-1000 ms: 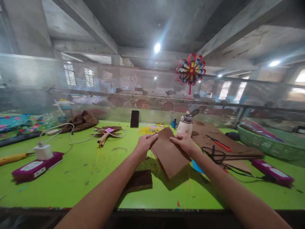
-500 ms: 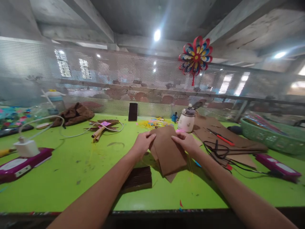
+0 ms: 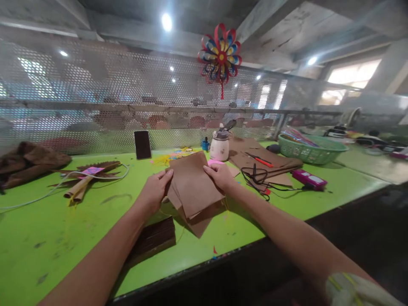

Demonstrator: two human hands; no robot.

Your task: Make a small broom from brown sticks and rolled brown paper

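Several sheets of brown paper (image 3: pixel 196 182) are held up over the green table, fanned slightly so that their lower corners spread apart. My left hand (image 3: pixel 156 189) pinches their left edge between thumb and fingers. At the upper right edge, my right hand (image 3: pixel 220 175) grips them with its thumb on the front face. Partly behind my left forearm lies a dark brown ridged block (image 3: pixel 156 238), whose material I cannot make out. Yellow strands show around the paper's lower right side.
Behind the paper stand a pale bottle (image 3: pixel 219 148) and a phone (image 3: pixel 142 144). Brown sheets with a red-handled tool (image 3: pixel 264 162), a black cable (image 3: pixel 251 175) and a green basket (image 3: pixel 314 149) are on the right. A brown craft piece (image 3: pixel 91 175) lies left. The table's front edge (image 3: pixel 197 262) is near.
The view has swung to the right, so things appear further left. The paper sheets have fanned wider and turned a little; both hands still hold them.
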